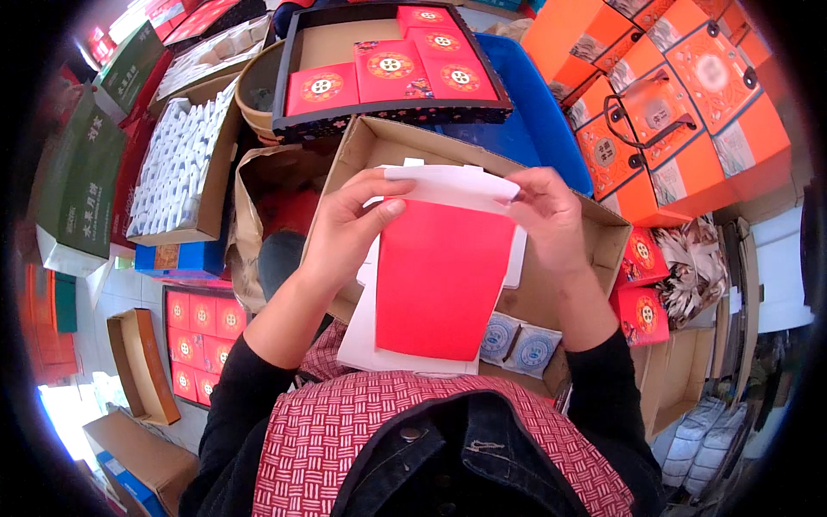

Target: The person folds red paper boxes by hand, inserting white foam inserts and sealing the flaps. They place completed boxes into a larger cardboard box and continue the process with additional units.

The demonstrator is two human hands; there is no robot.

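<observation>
A flat red card point(444, 280) with a white flap point(452, 183) bent along its far edge is held in front of me. My left hand point(357, 214) pinches the left end of the fold, thumb on the red face. At the right end of the flap, my right hand point(548, 215) pinches it between thumb and fingers. Beneath the red card lie white card pieces point(362, 334), partly hidden by it. They rest over a shallow brown cardboard box point(590, 233). Two small packets with blue round prints point(532, 351) lie in that box, near its right front corner.
Beyond stands a dark tray point(392, 108) with several red boxes point(389, 67), next to a blue bin point(543, 121). Orange gift boxes point(663, 112) are stacked at right. At left are a carton of white packets point(181, 164), green boxes point(77, 181) and an open carton point(142, 366).
</observation>
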